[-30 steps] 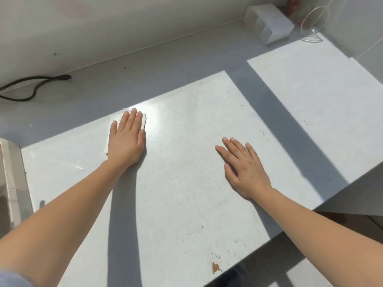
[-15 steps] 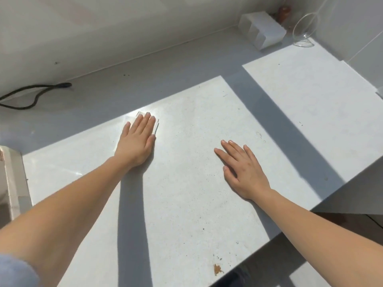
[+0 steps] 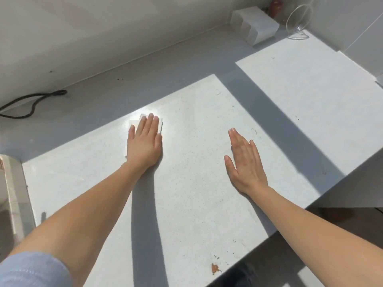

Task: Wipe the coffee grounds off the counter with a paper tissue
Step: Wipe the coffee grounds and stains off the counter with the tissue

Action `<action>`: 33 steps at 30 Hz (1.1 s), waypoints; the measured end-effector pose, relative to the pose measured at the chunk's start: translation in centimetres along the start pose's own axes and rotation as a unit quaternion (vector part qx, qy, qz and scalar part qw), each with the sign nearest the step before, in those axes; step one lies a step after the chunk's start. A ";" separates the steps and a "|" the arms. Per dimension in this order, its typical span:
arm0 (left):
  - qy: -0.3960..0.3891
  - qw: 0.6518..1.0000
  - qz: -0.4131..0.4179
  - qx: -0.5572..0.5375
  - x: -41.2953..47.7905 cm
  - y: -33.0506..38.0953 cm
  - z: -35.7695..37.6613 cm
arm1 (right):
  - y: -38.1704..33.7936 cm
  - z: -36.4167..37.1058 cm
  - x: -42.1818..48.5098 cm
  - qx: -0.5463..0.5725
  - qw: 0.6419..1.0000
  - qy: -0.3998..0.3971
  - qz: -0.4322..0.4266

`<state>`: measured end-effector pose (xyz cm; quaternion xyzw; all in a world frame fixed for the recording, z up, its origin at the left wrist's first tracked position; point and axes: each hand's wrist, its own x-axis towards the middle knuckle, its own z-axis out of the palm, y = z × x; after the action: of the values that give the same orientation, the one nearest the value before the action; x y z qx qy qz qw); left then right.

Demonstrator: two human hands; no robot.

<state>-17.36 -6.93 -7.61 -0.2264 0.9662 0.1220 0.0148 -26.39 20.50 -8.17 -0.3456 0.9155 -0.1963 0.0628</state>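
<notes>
**Q:** While both hands lie on the counter, which one does the work, and why are they placed so?

**A:** The left hand (image 3: pixel 144 142) lies flat, fingers together, palm down on a white paper tissue (image 3: pixel 134 123). It holds the tissue by pressure from above and not by a closed grasp. Only the tissue's far and left edges show past the fingertips. I judge that a flat palm spreads the pressure so the sheet can slide without bunching. The right hand (image 3: pixel 244 162) is open and holds nothing. Its fingers are straight and its palm is on or just above the surface, well apart to the right, probably as a brace.

**Q:** Where are the coffee grounds?

**A:** Fine dark specks are scattered over the sunlit counter (image 3: pixel 196 204), mostly near its front edge. A small rusty-brown spot (image 3: pixel 214 268) sits at that near edge, far from the tissue. Much wiping seems to remain.

**Q:** And the room?

**A:** The counter is pale and smooth, crossed by broad bands of shadow. A black cord (image 3: pixel 33 102) lies far left by the wall. In the far right corner are a white block-shaped holder (image 3: pixel 255 25) and a clear glass item (image 3: pixel 298 19).
</notes>
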 end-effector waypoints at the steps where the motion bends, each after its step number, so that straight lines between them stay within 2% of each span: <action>1: 0.009 0.996 -0.084 -0.014 1.7 0.1 -0.5 | 0.0 0.1 0.0 0.008 1.000 0.004 0.009; 2: 0.010 0.993 -0.115 -0.018 2.6 0.7 -0.7 | 0.1 0.1 0.0 0.011 1.000 0.008 0.010; 3: 0.006 0.995 -0.098 -0.019 2.7 1.6 -0.4 | 0.1 0.1 0.0 0.015 1.000 0.010 0.006; 4: -0.002 0.999 -0.045 -0.015 1.9 2.7 0.1 | 0.1 0.1 0.1 0.021 1.000 0.012 0.003; 6: -0.026 0.989 0.144 0.001 -2.6 5.3 1.9 | 0.2 0.1 0.1 0.033 0.999 0.019 0.002; 8: -0.097 0.929 0.357 0.002 -9.5 8.0 3.7 | 0.1 0.2 0.1 0.055 0.998 0.029 0.015; 10: -0.133 0.871 0.472 0.005 -11.7 8.4 4.3 | 0.2 0.0 0.2 0.079 0.996 0.036 0.030; 11: -0.126 0.868 0.481 0.006 -10.4 8.1 4.2 | 0.3 -0.2 0.2 0.079 0.996 0.035 0.032; 12: -0.103 0.886 0.452 0.016 -8.4 7.8 3.9 | 0.4 -0.2 0.3 0.067 0.997 0.028 0.030; 13: -0.081 0.919 0.386 0.016 -6.1 7.5 3.5 | 0.3 -0.1 0.2 0.049 0.998 0.018 0.026; 15: -0.029 0.980 0.198 0.011 -1.5 6.7 2.3 | -0.2 0.1 0.4 0.025 0.999 -0.007 0.026; 16: -0.017 0.992 0.126 0.007 0.3 6.4 2.0 | -0.2 -0.2 0.6 0.031 0.999 -0.017 0.028; 18: -0.027 0.997 0.074 0.009 1.9 6.1 1.7 | 1.2 -1.5 0.8 0.042 0.997 -0.063 -0.002; 21: -0.020 0.998 0.062 0.006 2.2 5.9 1.5 | 5.2 -3.8 -0.2 -0.058 0.978 -0.150 -0.130; 23: -0.013 0.998 0.055 -0.006 0.5 6.6 2.0 | 6.8 -3.9 -1.6 -0.104 0.972 -0.148 -0.149; 25: -0.024 0.987 0.158 -0.003 -3.8 8.4 3.0 | 6.9 -3.4 -2.1 -0.065 0.989 -0.090 -0.094; 28: -0.100 0.922 0.374 -0.005 -11.9 10.8 4.6 | 6.8 -3.3 -2.0 -0.015 0.998 -0.038 -0.054; 30: -0.130 0.895 0.428 -0.010 -12.0 10.5 4.6 | 7.1 -3.2 -2.1 -0.010 0.998 -0.030 -0.057; 31: -0.108 0.898 0.426 0.002 -10.0 10.3 4.3 | 7.1 -3.1 -2.1 -0.009 0.998 -0.028 -0.058; 32: -0.080 0.919 0.387 0.012 -7.2 10.2 3.9 | 7.0 -3.2 -2.2 -0.009 0.998 -0.027 -0.058; 33: -0.047 0.950 0.308 0.007 -3.7 10.0 3.4 | 6.9 -3.2 -2.1 -0.008 0.998 -0.027 -0.058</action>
<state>-18.53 4.23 -8.32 0.0881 0.9880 0.1247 0.0231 -29.77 27.61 -8.09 -0.4034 0.8936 -0.1830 0.0731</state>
